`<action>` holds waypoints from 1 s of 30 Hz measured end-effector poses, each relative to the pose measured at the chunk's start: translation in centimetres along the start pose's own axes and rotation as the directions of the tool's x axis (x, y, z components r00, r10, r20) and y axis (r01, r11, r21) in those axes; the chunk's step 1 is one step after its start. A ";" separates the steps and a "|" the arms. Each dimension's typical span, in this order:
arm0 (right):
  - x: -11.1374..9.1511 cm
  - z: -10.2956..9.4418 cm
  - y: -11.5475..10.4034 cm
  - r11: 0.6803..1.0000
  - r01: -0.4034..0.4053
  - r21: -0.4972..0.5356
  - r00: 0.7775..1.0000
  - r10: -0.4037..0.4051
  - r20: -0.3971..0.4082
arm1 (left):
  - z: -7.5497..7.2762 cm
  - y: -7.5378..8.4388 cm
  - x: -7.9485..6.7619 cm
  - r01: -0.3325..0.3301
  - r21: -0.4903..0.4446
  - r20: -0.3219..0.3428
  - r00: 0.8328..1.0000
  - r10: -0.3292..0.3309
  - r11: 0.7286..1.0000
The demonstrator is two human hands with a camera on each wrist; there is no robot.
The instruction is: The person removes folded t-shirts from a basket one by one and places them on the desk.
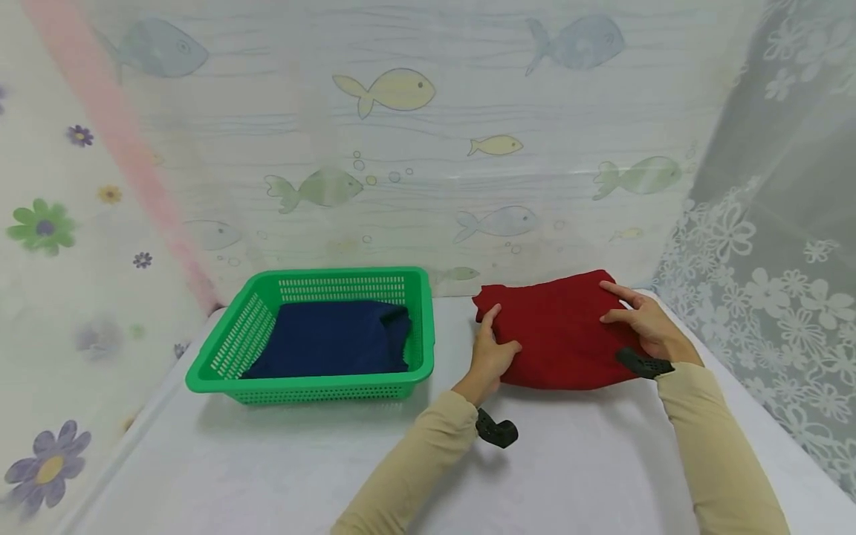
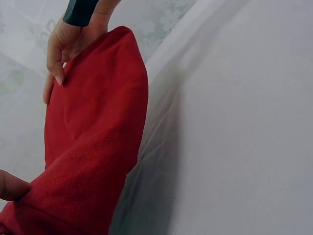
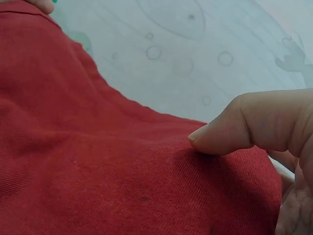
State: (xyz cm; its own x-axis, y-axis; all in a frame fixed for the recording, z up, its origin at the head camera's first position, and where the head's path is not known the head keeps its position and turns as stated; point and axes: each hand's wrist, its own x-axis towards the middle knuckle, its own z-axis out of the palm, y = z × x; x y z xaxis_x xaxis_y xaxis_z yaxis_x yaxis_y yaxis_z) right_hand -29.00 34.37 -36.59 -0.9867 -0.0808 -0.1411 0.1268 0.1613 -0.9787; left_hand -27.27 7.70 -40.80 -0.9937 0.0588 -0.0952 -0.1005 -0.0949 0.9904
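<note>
A folded red cloth [image 1: 556, 331] is held between both hands, to the right of a green basket [image 1: 428, 327]. My left hand [image 1: 490, 358] grips its left side, and only a fingertip of it shows low in the left wrist view. On the right side, my right hand [image 1: 647, 323] holds the cloth; in the right wrist view its thumb [image 3: 244, 122] lies on top while the other fingers are mostly hidden. The cloth's lower edge looks raised off the table, with a shadow under it. A folded navy cloth [image 1: 328, 338] lies inside the basket.
The white-covered table [image 1: 568, 461] spreads in front of the basket and the red cloth. Behind stands a fish-print curtain [image 1: 414, 186]. A flower-print curtain [image 1: 67, 312] is at the left, and a lacy one [image 1: 769, 282] at the right.
</note>
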 end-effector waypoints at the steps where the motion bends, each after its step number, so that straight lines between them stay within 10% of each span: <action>1: 0.1 0.0 0.1 1.000 0.000 -0.014 1.000 0.000 -0.001 | 0.0 -0.1 0.1 0.003 -0.001 -0.003 1.000 -0.003 1.000; 30: 2.1 0.1 2.8 0.982 -0.020 -0.189 1.000 0.018 -0.012 | 0.0 -1.9 1.8 0.037 0.117 -0.042 0.999 -0.033 0.992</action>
State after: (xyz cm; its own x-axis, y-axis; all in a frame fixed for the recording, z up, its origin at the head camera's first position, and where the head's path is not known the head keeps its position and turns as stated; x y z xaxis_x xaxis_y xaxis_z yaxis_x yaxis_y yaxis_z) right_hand -30.67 34.55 -39.60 -0.9854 -0.0662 -0.1571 0.1250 0.3462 -0.9298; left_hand -28.85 7.97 -42.84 -0.9911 0.0197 -0.1315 -0.1310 0.0241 0.9911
